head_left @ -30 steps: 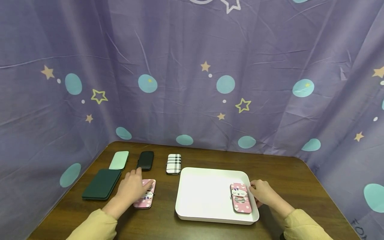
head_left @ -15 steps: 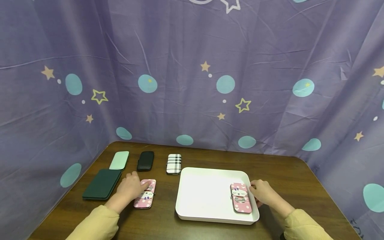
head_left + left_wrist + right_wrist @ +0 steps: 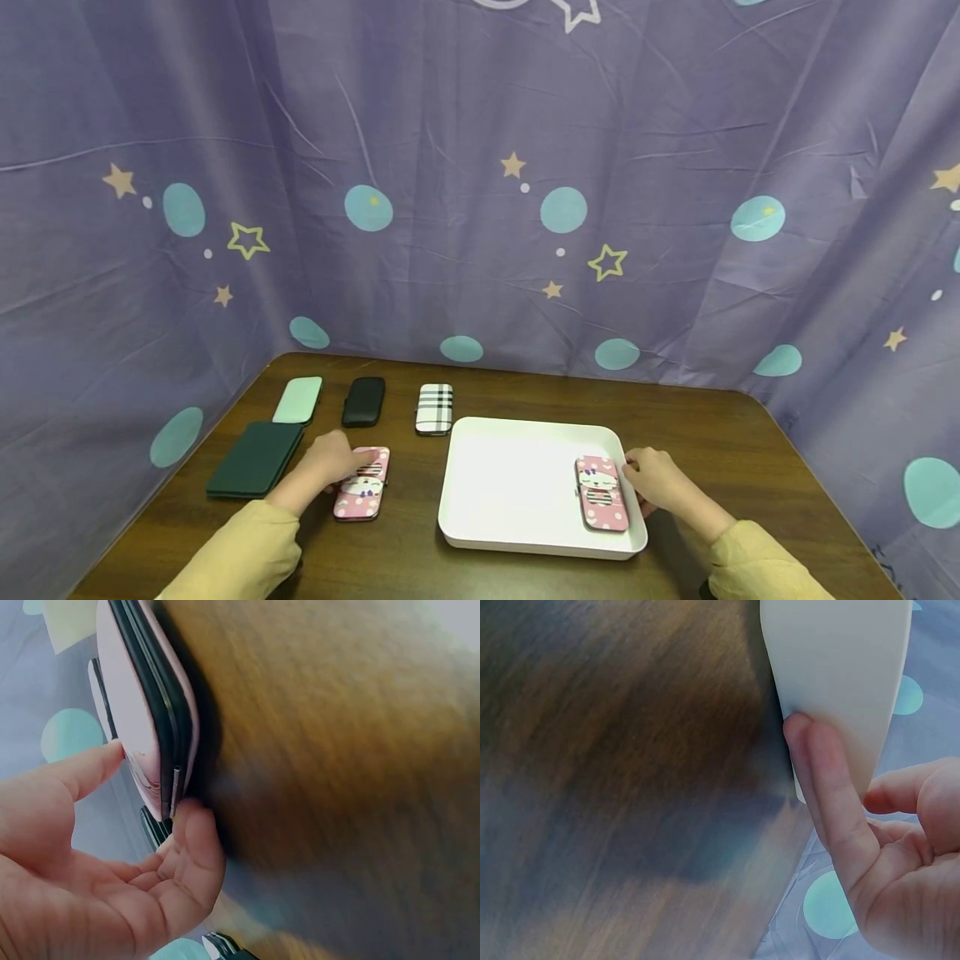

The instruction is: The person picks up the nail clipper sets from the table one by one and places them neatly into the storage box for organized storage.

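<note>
My left hand [image 3: 332, 460] is at a flat pink clasp case [image 3: 362, 500] with a cartoon animal on its lid, lying on the table. In the left wrist view, the thumb [image 3: 97, 769] lies on the lid of the pink case [image 3: 135, 712] and curled fingers meet its lower edge by the metal clasp. To the right stands a shallow white tray [image 3: 510, 492] with a second, similar pink case [image 3: 602, 493] inside. My right hand [image 3: 656, 479] holds the tray's right wall: fingers [image 3: 832, 772] against the outside, thumb at the rim.
Behind the left hand lie a mint case [image 3: 297, 400], a black case [image 3: 364, 402] and a black-and-white plaid case [image 3: 434, 408]. A larger dark green flat case [image 3: 255, 460] is left of the hand. A purple curtain [image 3: 450, 208] surrounds the wooden table [image 3: 675, 408].
The left hand's fingers have drawn in and curled down beside the left pink case, its thumb still on the lid. The right hand and the tray have stayed put.
</note>
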